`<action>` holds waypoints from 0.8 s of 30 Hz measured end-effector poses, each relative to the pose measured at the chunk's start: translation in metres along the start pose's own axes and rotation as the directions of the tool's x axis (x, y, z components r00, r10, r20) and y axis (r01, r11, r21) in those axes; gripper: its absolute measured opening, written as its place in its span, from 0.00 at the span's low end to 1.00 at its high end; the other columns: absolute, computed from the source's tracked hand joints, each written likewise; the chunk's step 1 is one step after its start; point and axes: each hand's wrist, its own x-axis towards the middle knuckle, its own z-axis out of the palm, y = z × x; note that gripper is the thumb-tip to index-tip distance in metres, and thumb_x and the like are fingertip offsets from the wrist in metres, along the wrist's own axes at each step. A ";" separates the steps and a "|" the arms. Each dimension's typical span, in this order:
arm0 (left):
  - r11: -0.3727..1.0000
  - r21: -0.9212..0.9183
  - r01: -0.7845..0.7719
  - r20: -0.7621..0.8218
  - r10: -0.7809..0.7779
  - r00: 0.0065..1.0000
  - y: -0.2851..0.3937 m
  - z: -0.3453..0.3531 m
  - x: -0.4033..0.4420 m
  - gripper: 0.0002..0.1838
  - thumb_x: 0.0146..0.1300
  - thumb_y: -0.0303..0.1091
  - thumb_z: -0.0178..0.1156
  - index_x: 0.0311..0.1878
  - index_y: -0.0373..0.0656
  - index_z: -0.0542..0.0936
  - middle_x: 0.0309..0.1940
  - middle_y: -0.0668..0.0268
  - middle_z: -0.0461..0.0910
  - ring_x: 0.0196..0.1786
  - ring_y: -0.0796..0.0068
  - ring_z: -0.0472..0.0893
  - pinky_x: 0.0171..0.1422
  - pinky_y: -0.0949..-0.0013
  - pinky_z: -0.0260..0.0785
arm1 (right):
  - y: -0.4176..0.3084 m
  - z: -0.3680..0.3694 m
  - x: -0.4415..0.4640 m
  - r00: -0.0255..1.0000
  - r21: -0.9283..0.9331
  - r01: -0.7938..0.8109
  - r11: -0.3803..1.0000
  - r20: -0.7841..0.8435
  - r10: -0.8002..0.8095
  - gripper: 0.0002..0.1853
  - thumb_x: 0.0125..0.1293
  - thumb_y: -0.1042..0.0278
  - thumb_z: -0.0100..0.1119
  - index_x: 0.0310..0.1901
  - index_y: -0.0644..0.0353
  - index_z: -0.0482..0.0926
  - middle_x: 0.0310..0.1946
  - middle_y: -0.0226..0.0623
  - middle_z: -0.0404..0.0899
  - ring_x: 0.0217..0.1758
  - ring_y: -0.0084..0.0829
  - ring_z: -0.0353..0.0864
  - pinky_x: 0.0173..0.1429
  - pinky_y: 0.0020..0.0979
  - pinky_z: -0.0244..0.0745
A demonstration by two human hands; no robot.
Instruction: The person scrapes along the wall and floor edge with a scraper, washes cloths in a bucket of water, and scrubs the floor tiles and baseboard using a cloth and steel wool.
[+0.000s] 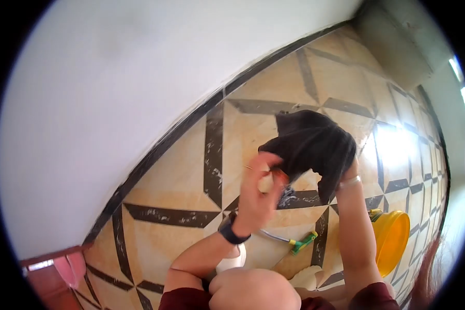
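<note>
A crumpled black cloth (310,142) hangs above the tiled floor, held up between my two hands. My left hand (258,199), with a dark band at the wrist, has its thumb and forefinger curled together at the cloth's near left edge; the fingertips are slightly blurred. On the other side, my right hand (352,173) is mostly covered by the cloth draped over it, so its fingers are hidden. A light bracelet circles that wrist. Below the cloth, a small grey-and-white fringed piece (287,196) shows near my left fingers.
A yellow bucket (405,227) stands to the right of my right forearm. A green-and-yellow handle (305,243) on a metal rod lies on the tiled floor (170,175) near my knee. A white wall (113,103) borders the left; something pink (71,268) is at lower left.
</note>
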 end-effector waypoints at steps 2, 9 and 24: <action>0.800 -0.475 0.366 -0.224 -0.513 0.829 -0.027 -0.015 -0.004 0.29 0.61 0.60 0.51 0.53 0.45 0.73 0.42 0.62 0.77 0.49 0.68 0.77 0.52 0.62 0.67 | 0.015 0.031 -0.010 0.999 -0.163 -0.048 0.985 -0.012 0.047 0.16 0.64 0.68 0.50 0.50 0.69 0.72 0.41 0.40 0.78 0.45 0.29 0.77 0.51 0.27 0.71; 0.148 -0.932 0.332 0.220 -0.499 0.838 -0.029 -0.081 -0.042 0.35 0.59 0.66 0.46 0.49 0.41 0.74 0.39 0.62 0.79 0.41 0.68 0.79 0.47 0.68 0.73 | 0.097 0.095 -0.047 0.934 -0.683 -0.056 0.728 0.221 0.280 0.26 0.50 0.79 0.61 0.54 0.60 0.71 0.56 0.45 0.65 0.52 0.38 0.72 0.52 0.33 0.70; -0.022 0.405 0.914 -0.764 0.540 0.352 -0.062 -0.416 -0.130 0.17 0.52 0.30 0.52 0.35 0.18 0.73 0.40 0.33 0.73 0.50 0.40 0.69 0.57 0.49 0.60 | 0.102 0.030 -0.059 0.949 -0.770 -0.232 0.594 -0.046 0.311 0.10 0.57 0.79 0.55 0.42 0.65 0.76 0.44 0.41 0.74 0.36 0.28 0.79 0.43 0.27 0.75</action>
